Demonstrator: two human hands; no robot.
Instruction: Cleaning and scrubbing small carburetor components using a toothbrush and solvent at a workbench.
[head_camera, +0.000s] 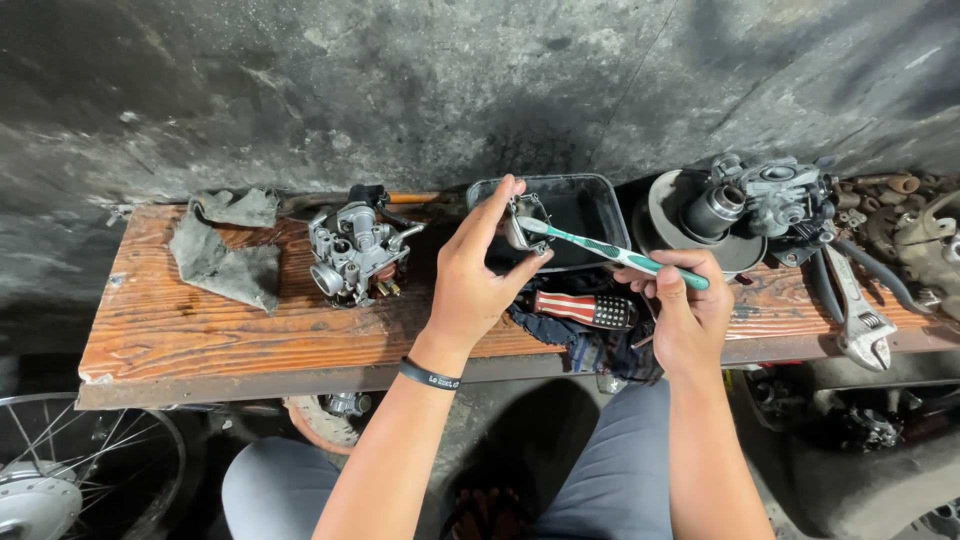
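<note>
Metal, small and grey, is the part (524, 222) that the left hand (478, 270) pinches firmly in a closed grip, above the near rim of the black tray (590, 205) at the table's back edge. The right hand (683, 305) closes its grip around a green toothbrush (610, 252), whose bristles touch this part. A carburetor (355, 252) stands left of them on the wooden table (180, 330), near a grey rag (225, 262). An adjustable wrench (860, 320) lies by the right end.
</note>
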